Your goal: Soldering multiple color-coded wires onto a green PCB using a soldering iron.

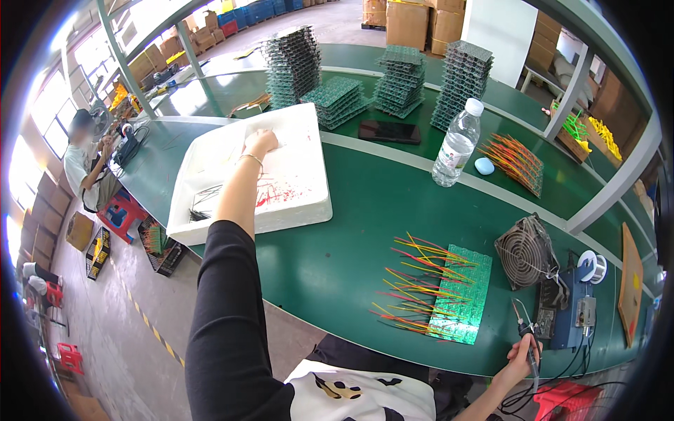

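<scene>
My left hand (261, 143) reaches into a white foam box (319, 200). Its fingers are curled together near the far wall, and whatever they may hold is hidden. Small red pieces (277, 193) and thin black wires (200, 212) lie in the box. At the lower right, my right hand (521, 353) is closed round a soldering iron (528, 330), its bent metal tip pointing up and away from me. Between the hands, a shiny green circuit board panel (472, 291) lies on the table with red and yellow wires (414, 288) sticking out leftward.
Beyond the right hand stand a round-grilled fan (523, 252), a blue soldering station (562, 316) and a wire spool (592, 266). Farther back are a water bottle (458, 144), a dark phone (389, 131), a wired panel (516, 165) and stacked boards (291, 67). A person (88, 161) sits far left.
</scene>
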Action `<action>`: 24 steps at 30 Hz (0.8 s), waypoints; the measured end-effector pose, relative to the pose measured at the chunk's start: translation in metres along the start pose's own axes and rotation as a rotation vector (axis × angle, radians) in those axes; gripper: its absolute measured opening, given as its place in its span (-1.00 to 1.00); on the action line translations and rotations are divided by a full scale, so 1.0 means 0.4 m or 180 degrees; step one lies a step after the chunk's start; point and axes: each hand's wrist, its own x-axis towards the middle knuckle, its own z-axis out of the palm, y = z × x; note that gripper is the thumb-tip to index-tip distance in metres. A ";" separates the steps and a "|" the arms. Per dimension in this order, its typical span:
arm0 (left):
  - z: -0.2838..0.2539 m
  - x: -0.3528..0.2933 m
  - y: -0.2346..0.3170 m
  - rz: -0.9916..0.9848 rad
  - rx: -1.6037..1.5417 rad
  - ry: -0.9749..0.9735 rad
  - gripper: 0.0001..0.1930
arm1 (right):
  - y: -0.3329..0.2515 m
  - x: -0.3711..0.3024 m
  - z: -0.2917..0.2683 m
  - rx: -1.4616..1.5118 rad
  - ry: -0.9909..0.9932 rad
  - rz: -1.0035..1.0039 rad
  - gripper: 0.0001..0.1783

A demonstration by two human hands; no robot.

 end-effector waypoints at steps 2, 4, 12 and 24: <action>0.004 0.006 0.011 0.0411 0.0193 0.0153 -0.63 | 0.003 0.003 0.002 -0.0037 0.0035 0.0039 -0.86; -0.097 -0.064 0.098 0.1114 0.0984 -0.0182 -0.65 | -0.006 0.003 -0.006 -0.0075 0.0175 0.0011 -0.87; -0.152 -0.141 0.047 0.0059 -0.2960 0.0356 -0.72 | 0.009 0.004 -0.018 -0.0033 0.0054 0.0061 -0.87; -0.147 -0.149 0.086 0.1026 -0.1853 -0.0880 -0.81 | -0.006 0.005 -0.006 0.0062 0.0049 0.0059 -0.87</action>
